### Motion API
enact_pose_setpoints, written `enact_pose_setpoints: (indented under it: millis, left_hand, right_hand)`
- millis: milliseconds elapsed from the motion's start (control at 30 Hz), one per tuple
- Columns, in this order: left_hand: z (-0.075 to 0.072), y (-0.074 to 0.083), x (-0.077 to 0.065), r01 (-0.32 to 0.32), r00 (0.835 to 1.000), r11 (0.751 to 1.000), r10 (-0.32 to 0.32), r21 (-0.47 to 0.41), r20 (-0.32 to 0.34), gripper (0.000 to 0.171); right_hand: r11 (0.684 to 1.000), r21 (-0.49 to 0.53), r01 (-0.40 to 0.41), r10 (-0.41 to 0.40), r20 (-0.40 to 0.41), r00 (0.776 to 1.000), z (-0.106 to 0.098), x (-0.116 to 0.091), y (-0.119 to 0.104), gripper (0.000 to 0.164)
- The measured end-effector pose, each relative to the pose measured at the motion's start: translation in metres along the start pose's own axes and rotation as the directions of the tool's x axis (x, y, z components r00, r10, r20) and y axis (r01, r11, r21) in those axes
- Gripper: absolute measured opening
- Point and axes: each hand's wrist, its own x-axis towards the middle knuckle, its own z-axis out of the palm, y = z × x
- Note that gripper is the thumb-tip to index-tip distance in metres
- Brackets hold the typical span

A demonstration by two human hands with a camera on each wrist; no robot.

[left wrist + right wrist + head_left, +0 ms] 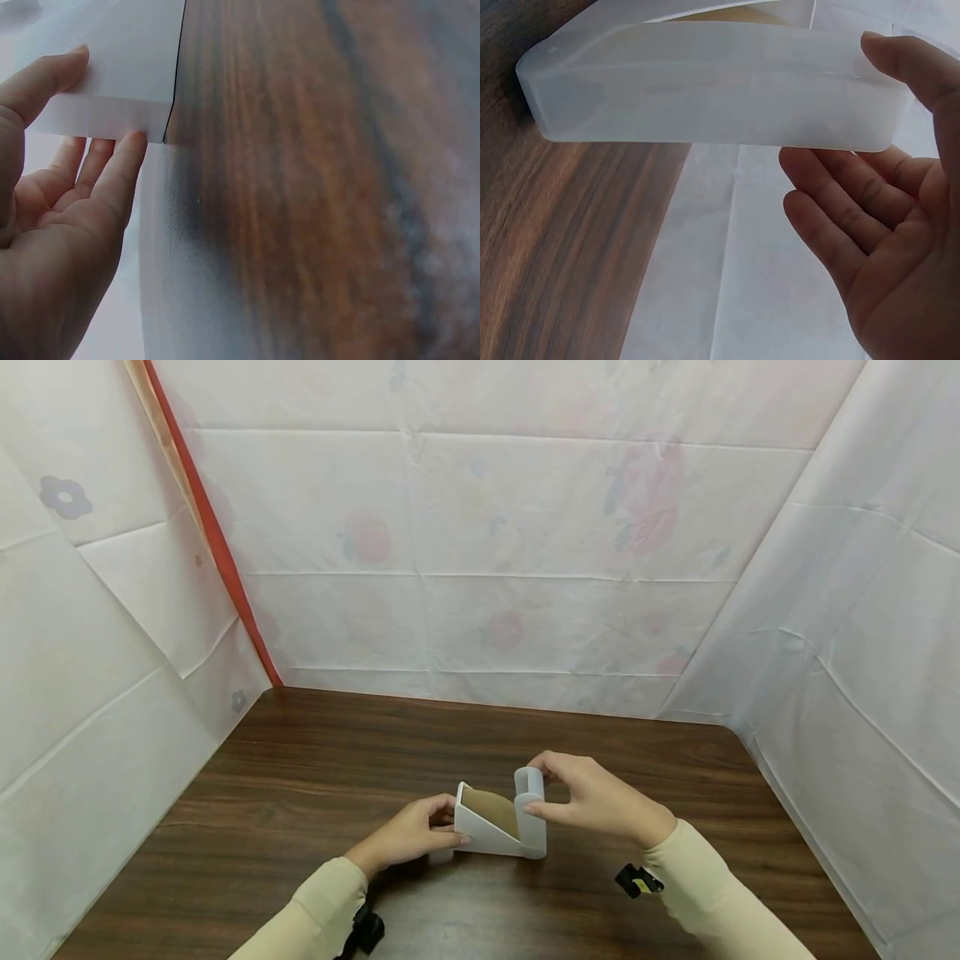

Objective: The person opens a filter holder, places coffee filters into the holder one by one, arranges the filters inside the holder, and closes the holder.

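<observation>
A white plastic holder [486, 837] with a sloping side sits on the table, and brown paper-like sheets [491, 810], resembling coffee filters, show inside it. Its right end rises as a tall translucent section [705, 97]. My left hand [408, 833] grips the left end, thumb on the near face and fingertips against the end face [101, 118]. On the other side, my right hand [600, 797] holds the upper part of the tall section between thumb and fingers. In the right wrist view the brown contents [735, 15] are mostly hidden behind the translucent wall.
Dark wood-grain tabletop [315, 760] surrounds the holder. White patterned sheets [465, 543] hang behind and on both sides, with a red strip [210, 527] at the left corner. Black wrist devices [639, 881] sit at both sleeves.
</observation>
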Motion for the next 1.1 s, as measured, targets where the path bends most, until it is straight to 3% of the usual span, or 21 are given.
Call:
enact_pose_setpoints:
  millis: [1100]
  left_hand:
    - [-0.001,0.003,-0.002,0.029,0.999,1.0,-0.029,0.005,0.022,0.036]
  right_hand:
    - [1.0,-0.016,0.021,-0.02,0.066,0.998,0.035,0.038,-0.015,0.041]
